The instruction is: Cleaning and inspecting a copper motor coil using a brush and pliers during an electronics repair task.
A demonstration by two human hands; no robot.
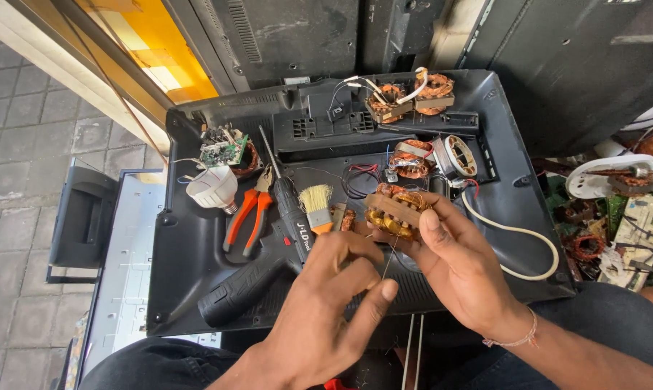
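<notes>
Copper coil point(393, 211), wound on a tan block: held up in the right hand point(462, 271), just above the middle of a black plastic panel point(196, 260) that serves as the work surface. Right fingers point(433, 225) wrapped snug around the coil's lower right side, thumb up against its edge.

Left hand point(326, 303) just below and left of the coil. Its fingers curl narrow, thumb and forefinger pinched together; a thin wire point(390, 263) runs down from the coil beside them. Whether the pinch actually grips the wire, cannot tell.

Just beside the coil, to the left: a small brush point(316, 202) with pale bristles and an orange handle. Left of that, a black cordless drill point(268, 253) lying flat, bit pointing up the panel. Then orange-handled pliers point(248, 217), and a white light bulb point(212, 189) on its side, with a green circuit board point(224, 148) above it.

Farther up the panel: two more coils point(411, 162) near the centre, another pair point(409, 94) at the top edge with white leads. A white cable point(536, 249) loops along the panel's right side.

Well apart, far right: a heap of boards and copper scrap point(623, 217). Grey paving point(23, 144) at left.
</notes>
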